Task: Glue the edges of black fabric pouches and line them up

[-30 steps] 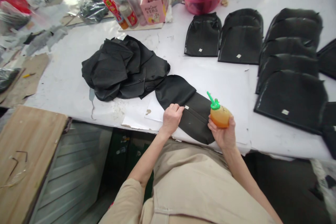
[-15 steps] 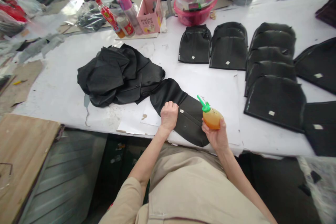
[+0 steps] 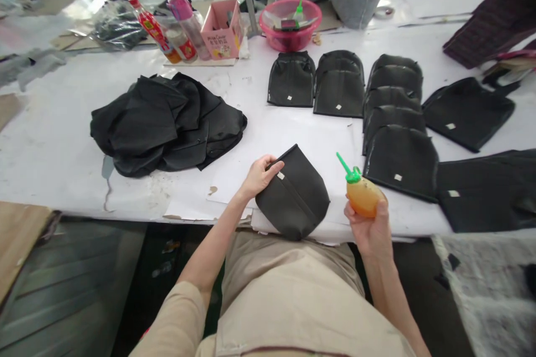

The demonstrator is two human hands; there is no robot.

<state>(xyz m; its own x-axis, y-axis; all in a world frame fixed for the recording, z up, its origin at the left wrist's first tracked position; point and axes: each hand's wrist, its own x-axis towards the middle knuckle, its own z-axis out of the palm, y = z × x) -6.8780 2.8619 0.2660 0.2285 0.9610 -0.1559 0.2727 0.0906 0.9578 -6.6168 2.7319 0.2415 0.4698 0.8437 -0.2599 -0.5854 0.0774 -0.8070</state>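
Folded over at its straight edge, a black fabric piece (image 3: 295,195) with a small white tag lies at the table's front edge. My left hand (image 3: 260,175) grips its upper left edge, thumb on top near the tag and the other fingers hidden underneath. Off to the right of the piece, my right hand (image 3: 371,228) holds a squeeze bottle (image 3: 364,195) of amber liquid, its green nozzle tilted up and to the left. The bottle is apart from the fabric.
A heap of black fabric pieces (image 3: 163,122) lies to the left. Finished-looking black pieces (image 3: 400,162) overlap in rows on the right. Behind stand a pink basin (image 3: 288,39), a pink box (image 3: 221,33) and several bottles (image 3: 154,30). A dark folded cloth (image 3: 489,22) is at far right.
The long black piece is now doubled over into a shorter shape, drawn away from the heap. My left hand pinches its edge. The view has turned rightward; the bottle stays in my right hand.
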